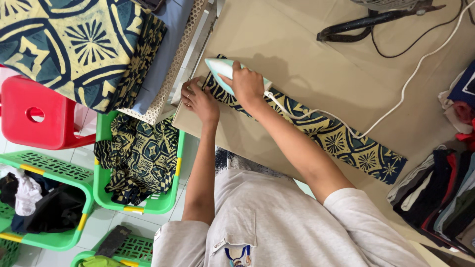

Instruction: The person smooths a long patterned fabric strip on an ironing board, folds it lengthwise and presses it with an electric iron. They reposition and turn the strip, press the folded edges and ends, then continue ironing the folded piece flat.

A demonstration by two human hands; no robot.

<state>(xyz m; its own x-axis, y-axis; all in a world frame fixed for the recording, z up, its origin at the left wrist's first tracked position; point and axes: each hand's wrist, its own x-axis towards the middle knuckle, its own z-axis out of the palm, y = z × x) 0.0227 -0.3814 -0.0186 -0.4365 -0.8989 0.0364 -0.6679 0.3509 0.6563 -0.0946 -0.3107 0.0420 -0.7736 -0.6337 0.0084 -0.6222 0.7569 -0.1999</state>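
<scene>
Head view, looking down: my right hand (247, 85) wraps its fingers around the handle of a pale green iron (222, 71), which rests on one end of a long patterned fabric strip (336, 141), navy with yellow motifs. The strip lies diagonally across a beige ironing surface (307, 64). My left hand (199, 101) lies just beside the iron, fingers pressed together on the strip's end, holding it flat. A white cord (396, 99) trails from the iron. Matching cloth fills a green basket (170, 198); folded clothes (440, 198) are stacked at the surface's edge beside my right arm.
</scene>
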